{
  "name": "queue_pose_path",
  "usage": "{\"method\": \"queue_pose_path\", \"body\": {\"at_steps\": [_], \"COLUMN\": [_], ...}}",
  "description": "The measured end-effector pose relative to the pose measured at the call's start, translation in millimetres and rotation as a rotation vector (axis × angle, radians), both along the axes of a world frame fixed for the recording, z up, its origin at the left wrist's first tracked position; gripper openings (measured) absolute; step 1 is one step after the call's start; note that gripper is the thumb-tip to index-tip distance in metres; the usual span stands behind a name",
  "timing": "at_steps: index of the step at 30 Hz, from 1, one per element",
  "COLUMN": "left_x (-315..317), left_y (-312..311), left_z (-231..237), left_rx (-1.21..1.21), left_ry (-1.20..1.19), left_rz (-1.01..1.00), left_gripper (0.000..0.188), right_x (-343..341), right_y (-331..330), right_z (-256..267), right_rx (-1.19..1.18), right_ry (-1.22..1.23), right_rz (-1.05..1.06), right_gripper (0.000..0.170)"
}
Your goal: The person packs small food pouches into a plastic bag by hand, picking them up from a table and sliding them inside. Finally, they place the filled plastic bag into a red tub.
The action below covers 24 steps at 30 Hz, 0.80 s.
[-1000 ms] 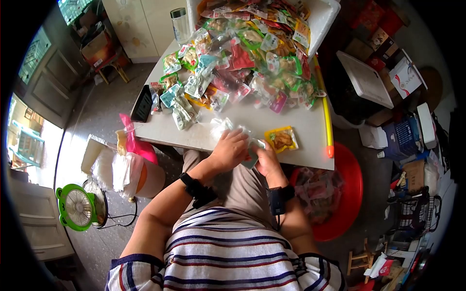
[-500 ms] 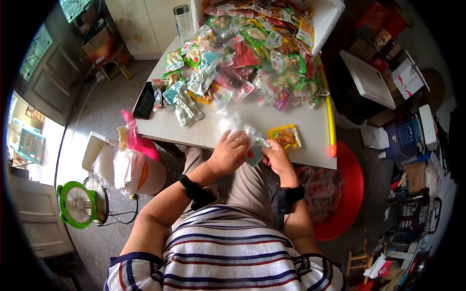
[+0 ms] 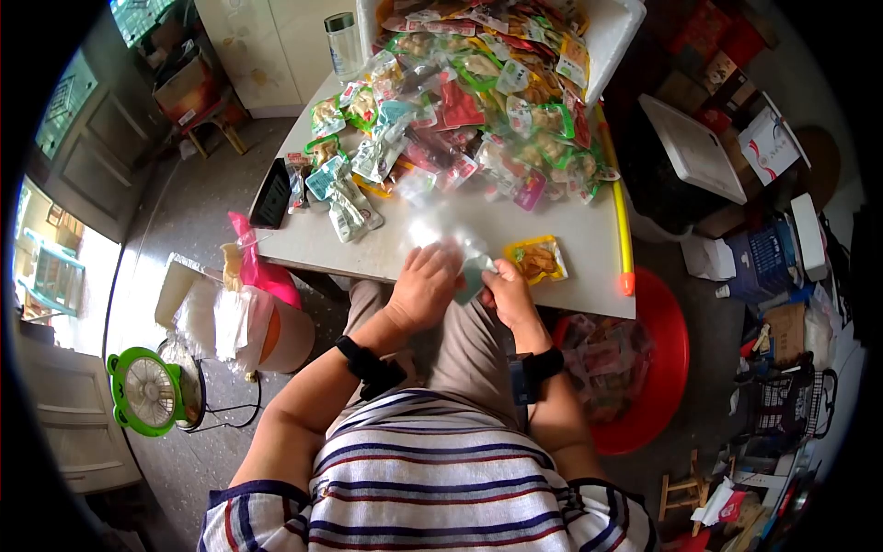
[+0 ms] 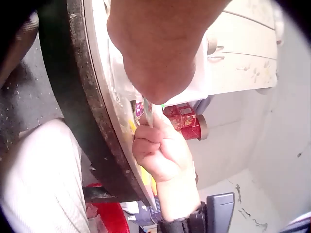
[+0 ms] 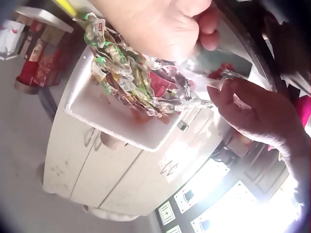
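Both hands work at a small food pouch (image 3: 474, 276) with a pale green back and clear, shiny film, held over the table's front edge. My right hand (image 3: 509, 293) pinches its right side, fingers curled in the left wrist view. On the other side, my left hand (image 3: 426, 290) has thumb and fingertips closed on the clear plastic, as the right wrist view shows. Something red shows at the pouch (image 5: 231, 68) there. The film beyond the hands is blurred. A yellow-edged food packet (image 3: 536, 261) lies just right of my right hand.
A heap of snack packets (image 3: 460, 120) covers the table's back, spilling from a white foam box (image 3: 612, 46). A glass jar (image 3: 343, 46), a black phone-like object (image 3: 269, 195) and a yellow stick (image 3: 618, 212) lie around it. Below right stands a red basin (image 3: 676, 359) with packets.
My right hand pulled right with the pouch's edge, then came back left. The left hand has shifted slightly left. The yellow-edged packet stays in place on the table.
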<state>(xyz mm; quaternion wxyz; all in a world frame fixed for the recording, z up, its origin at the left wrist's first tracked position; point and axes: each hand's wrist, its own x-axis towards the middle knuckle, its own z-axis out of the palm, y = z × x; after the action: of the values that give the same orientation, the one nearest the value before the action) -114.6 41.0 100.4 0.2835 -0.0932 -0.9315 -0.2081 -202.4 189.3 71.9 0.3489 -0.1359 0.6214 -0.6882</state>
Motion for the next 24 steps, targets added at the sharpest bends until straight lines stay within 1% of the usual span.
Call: {"method": "queue_pose_path", "body": {"at_steps": [1, 2, 3, 5, 6, 8, 10, 11, 12, 14, 17, 18, 20, 21, 24], "left_x": [0.8, 0.5, 0.2, -0.1, 1.1, 4.4, 7.2, 8.6, 9.8, 9.9, 10.5, 10.4, 11.4, 11.9, 14.5], "left_y": [-2.8, -4.9, -6.6, -9.9, -11.6, -16.0, -15.8, -14.2, -12.9, -9.3, 0.4, 2.2, 1.0, 0.1, -1.7], "left_z": [-3.6, -5.9, -8.8, -24.3, -29.9, -39.1, -39.2, -40.4, -40.8, -38.9, -27.0, -23.6, -25.5, -25.4, -25.2], "left_rx": [-0.071, -0.059, -0.047, -0.01, -0.015, -0.025, 0.022, 0.034, 0.047, 0.062, 0.076, 0.079, 0.076, 0.069, 0.028], "left_ry": [-0.044, -0.051, -0.058, -0.058, -0.063, -0.073, -0.095, -0.097, -0.099, -0.044, -0.028, -0.031, -0.043, -0.048, -0.067], "left_rz": [0.068, 0.12, 0.171, 0.253, 0.277, 0.327, 0.304, 0.279, 0.254, 0.18, 0.087, 0.06, 0.067, 0.066, 0.082], "left_gripper": [0.014, 0.014, 0.015, 0.016, 0.016, 0.015, 0.012, 0.009, 0.007, 0.007, 0.006, 0.006, 0.007, 0.007, 0.009], "right_x": [-0.9, -2.0, 0.4, -1.3, -2.8, -4.7, -2.6, -2.0, 3.7, 5.9, 3.3, 1.5, -0.3, 0.8, 2.5], "right_y": [-0.1, -0.8, -2.0, 1.4, 4.0, 9.1, 10.9, 10.9, 6.1, 2.1, -4.8, -5.5, -5.1, -5.5, -0.5], "right_z": [-1.6, -1.9, 7.0, 0.6, -2.5, -6.1, -4.8, -2.9, -7.6, -9.9, -20.8, -24.1, -30.3, -21.9, -20.9], "right_rx": [-0.02, -0.043, -0.009, -0.094, -0.136, -0.151, -0.165, -0.153, -0.177, -0.114, 0.122, 0.074, -0.021, -0.107, 0.028], "right_ry": [-0.014, -0.027, -0.108, -0.231, -0.292, -0.312, -0.345, -0.367, -0.307, -0.082, 0.563, 0.485, 0.327, 0.151, 0.252], "right_rz": [-0.023, -0.046, 0.008, -0.038, -0.06, -0.048, -0.03, -0.057, -0.025, -0.055, -0.219, -0.222, -0.226, -0.301, -0.386], "right_gripper": [0.004, 0.004, 0.001, 0.003, 0.004, 0.006, 0.006, 0.006, 0.004, 0.004, 0.007, 0.008, 0.011, 0.011, 0.011]}}
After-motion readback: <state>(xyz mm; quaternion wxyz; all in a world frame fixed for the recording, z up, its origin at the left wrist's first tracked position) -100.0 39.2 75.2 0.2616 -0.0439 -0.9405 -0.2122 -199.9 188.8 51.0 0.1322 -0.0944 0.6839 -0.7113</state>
